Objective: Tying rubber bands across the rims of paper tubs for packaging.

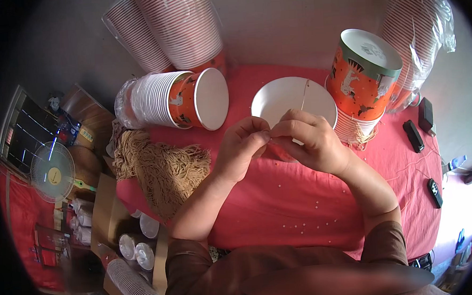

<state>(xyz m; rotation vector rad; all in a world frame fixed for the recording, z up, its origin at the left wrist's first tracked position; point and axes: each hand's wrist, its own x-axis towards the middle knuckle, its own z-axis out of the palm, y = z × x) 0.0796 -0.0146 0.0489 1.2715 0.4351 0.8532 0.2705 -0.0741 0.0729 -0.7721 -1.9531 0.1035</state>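
Note:
A white-lined paper bucket [268, 95] lies with its mouth toward me, just beyond my hands. From its far rim a thin tan string [304, 94] runs down to my right hand [313, 141], whose fingers are pinched on it. My left hand [244, 147] is pinched too, its fingertips meeting those of the right in front of the bucket. What lies between the left fingertips is too small to make out. To the left, a bundle of tan strings [162, 170] is heaped on the red cloth [281, 204].
An orange printed bucket [360, 82] stands upside down on a stack at right, with loose strings beside it. A nested stack [153, 101] lies at left. Wrapped stacks [181, 27] stand behind. White bits dot the cloth. A remote control [435, 193], carton [108, 207] and fan [53, 173] flank the table.

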